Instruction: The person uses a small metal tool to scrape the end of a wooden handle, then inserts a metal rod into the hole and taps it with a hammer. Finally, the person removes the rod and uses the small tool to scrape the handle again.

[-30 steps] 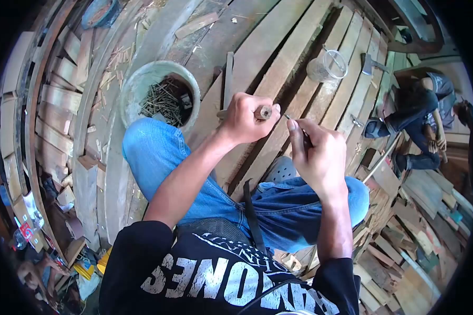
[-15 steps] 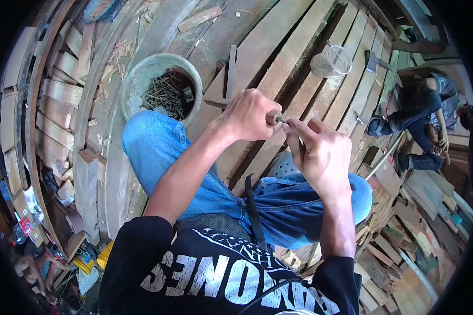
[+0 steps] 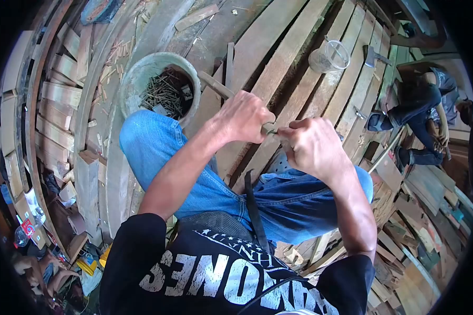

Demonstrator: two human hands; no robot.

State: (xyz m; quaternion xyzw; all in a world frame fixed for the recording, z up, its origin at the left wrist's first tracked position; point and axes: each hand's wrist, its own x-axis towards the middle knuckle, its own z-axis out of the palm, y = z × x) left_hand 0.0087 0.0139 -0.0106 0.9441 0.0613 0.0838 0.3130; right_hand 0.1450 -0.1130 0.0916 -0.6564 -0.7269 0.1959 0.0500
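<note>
The plank floor [image 3: 284,68] carries everything here. Past its right edge, one co-worker [image 3: 431,102] sits bent over. Toward the floor's left edge, just beyond the left knee, stands a bucket [image 3: 132,88] with nails [image 3: 165,94] inside. A clear tub [image 3: 319,62] stands toward the far right corner, and the axe [image 3: 370,56] lies between it and the right edge.

Both hands meet in front of the chest, above the planks. The left hand [image 3: 244,116] is closed around a stick [image 3: 268,127], whose long axis seems to slant from beyond the bucket side down toward the right hand [image 3: 312,144]. The near end faces the right fingers, closed tight on what looks like a thin pin [image 3: 274,131]; whether it sits in the wood, I cannot tell.

Count: one bucket, one tub, one axe, one stick, one pin; the nails are too tangled to number.
</note>
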